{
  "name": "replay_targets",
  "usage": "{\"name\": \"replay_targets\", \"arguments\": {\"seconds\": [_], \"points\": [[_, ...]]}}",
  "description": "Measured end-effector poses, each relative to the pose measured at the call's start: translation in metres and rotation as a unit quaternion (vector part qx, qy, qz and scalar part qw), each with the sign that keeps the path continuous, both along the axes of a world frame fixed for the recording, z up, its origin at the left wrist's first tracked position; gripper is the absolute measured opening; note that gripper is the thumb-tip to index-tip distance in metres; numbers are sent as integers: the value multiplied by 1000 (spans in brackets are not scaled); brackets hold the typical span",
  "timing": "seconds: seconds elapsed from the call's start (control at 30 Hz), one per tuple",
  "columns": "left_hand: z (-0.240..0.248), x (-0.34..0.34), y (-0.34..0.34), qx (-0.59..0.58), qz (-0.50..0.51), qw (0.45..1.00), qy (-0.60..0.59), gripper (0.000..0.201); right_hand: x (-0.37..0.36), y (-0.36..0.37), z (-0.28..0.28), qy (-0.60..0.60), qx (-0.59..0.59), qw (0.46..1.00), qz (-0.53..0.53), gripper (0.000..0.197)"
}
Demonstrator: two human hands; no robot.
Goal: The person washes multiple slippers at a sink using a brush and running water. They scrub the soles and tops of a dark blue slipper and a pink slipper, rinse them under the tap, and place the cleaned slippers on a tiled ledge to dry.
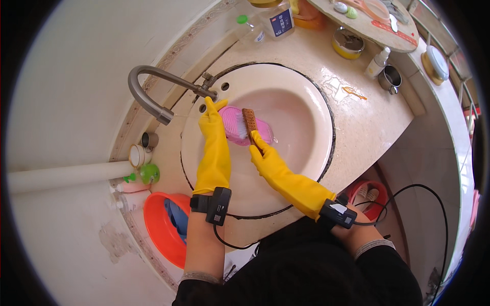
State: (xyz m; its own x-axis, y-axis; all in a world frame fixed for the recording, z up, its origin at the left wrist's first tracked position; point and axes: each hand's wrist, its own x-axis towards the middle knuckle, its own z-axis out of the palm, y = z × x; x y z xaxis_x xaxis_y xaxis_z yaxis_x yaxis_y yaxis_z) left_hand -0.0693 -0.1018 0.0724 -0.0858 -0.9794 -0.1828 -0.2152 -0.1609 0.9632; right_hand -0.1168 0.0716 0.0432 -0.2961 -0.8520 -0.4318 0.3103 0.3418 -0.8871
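A pink slipper (232,118) with a ridged sole lies tilted in the white oval washbasin (305,81), white suds on it. At its left edge, my left hand (213,120) in a yellow rubber glove grips it; some fingers are hidden behind it. My right hand (263,149), gloved likewise, is closed around the handle of a brown scrubbing brush (249,119). The brush's bristles press against the middle of the sole. A curved metal faucet (135,80) reaches out to the left of my left hand.
An orange-red basin (161,232) holding something blue stands low left; another red basin (378,191) with footwear sits low right. Bottles (278,20), a metal cup (390,79) and a yellow-based bowl (348,43) line the counter. A black cable (434,191) loops from my right wrist.
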Motion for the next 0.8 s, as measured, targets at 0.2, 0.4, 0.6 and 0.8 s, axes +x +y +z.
{"name": "replay_targets", "arguments": {"seconds": [0.2, 0.4, 0.6, 0.8], "points": [[13, 4, 14, -51, -35, 980, -188, 46, -28, 0, -35, -100, 145, 984, -12, 58], [21, 11, 10, -123, -215, 893, -375, 41, -35, 1, -47, -129, 151, 977, -73, 60], [22, 15, 1, -112, -298, 849, -422, 37, -43, 8, -32, -82, 127, 988, -24, 62], [14, 14, -6, -66, -279, 888, -360, 31, -32, 3, 7, -13, 14, 993, 113, 61]]}}
